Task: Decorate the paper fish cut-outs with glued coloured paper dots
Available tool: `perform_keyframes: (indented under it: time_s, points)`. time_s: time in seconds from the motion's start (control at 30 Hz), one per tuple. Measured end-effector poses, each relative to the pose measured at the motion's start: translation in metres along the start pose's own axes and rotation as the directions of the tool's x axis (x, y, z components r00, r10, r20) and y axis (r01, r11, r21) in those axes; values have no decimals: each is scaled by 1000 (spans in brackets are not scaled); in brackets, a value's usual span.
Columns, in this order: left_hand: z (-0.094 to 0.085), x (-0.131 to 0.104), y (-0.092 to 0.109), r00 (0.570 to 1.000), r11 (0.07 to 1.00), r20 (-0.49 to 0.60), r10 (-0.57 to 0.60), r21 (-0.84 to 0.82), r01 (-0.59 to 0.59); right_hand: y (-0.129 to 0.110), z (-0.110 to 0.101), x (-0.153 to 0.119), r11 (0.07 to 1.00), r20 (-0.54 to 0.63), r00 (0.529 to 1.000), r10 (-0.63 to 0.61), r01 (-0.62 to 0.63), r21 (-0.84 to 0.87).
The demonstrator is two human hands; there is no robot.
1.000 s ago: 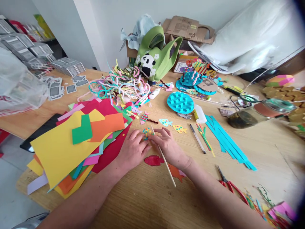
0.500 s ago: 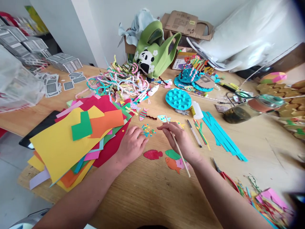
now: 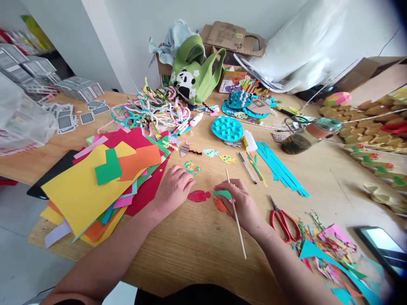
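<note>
In my right hand is a thin wooden stick, held slantwise between the fingers. That hand is low over a green paper fish and an orange paper fish, partly covering both; whether its fingertips touch them I cannot tell. My left hand rests on the table, palm down with loosely bent fingers, and nothing shows in it. Beside its fingertips lies a red paper fish. Just beyond is a small heap of colourful paper bits. Dotted blue and yellow paper fish lie farther back.
Coloured paper sheets are stacked at left. To the right lie a pen, blue paper strips, red-handled scissors, paper scraps and a phone. A glue bottle, pipe cleaners and a glass jar stand or lie behind.
My right hand has come nearer to me, from beside the dotted fish down over the green and orange fish. My left hand has drawn back from the paper bits. The view has turned right.
</note>
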State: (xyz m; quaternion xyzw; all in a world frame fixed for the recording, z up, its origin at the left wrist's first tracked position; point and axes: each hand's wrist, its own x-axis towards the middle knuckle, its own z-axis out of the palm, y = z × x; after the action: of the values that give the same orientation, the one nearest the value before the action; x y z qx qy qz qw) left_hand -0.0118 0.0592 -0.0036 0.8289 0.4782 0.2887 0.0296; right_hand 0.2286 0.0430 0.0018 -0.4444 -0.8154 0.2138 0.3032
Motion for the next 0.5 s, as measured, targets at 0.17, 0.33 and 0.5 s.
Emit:
perform_keyframes:
  time_s: [0.17, 0.33, 0.5]
  points:
    - [-25, -11, 20, 987, 996, 161, 24, 78, -37, 2, 3, -8, 997, -28, 999, -20, 18, -69]
    - [-27, -43, 43, 973, 978, 215, 78, 171, -117, 3, 3, -15, 992, -34, 999, -38, 33, -123]
    - [-11, -69, 63, 960, 964, 280, -20, 259, -56, -5, 1, -23, 984, -3, 994, -106, 105, -141]
